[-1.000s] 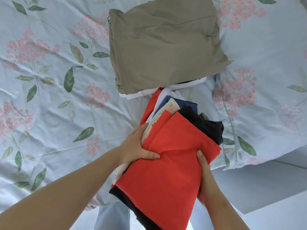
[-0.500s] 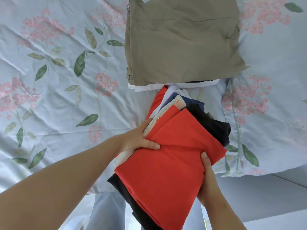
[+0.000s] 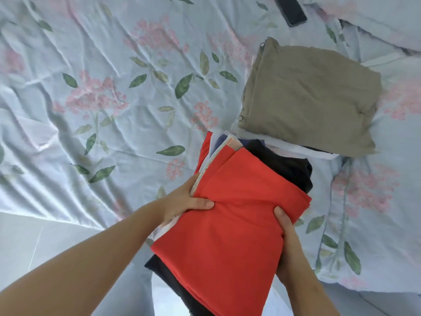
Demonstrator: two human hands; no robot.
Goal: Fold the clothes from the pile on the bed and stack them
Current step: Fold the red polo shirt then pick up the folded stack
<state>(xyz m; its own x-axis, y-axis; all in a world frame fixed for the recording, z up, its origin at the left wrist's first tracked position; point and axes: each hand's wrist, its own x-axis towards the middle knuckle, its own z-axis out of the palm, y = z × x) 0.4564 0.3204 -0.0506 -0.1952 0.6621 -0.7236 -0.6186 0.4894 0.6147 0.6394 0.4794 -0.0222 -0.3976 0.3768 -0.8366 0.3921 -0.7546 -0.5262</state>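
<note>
I hold a stack of folded clothes (image 3: 230, 224) over the near edge of the bed, a red garment on top, with black, dark blue, white and peach layers showing beneath. My left hand (image 3: 182, 204) grips the stack's left side, thumb lying across the red cloth. My right hand (image 3: 288, 242) grips its right side, thumb on top and fingers hidden underneath. A second stack, topped by a folded khaki garment (image 3: 307, 99) over white and dark pieces, lies on the bed beyond and to the right.
The bed (image 3: 114, 110) has a wrinkled pale blue cover with pink flowers and green leaves. A dark phone (image 3: 291, 10) lies near the top edge. A pillow (image 3: 387, 17) sits at the upper right. Pale floor (image 3: 34, 242) shows at the lower left.
The view has swung left, so the khaki stack now sits further right and the phone has come into sight. Both hands keep the same grip on the red-topped stack.
</note>
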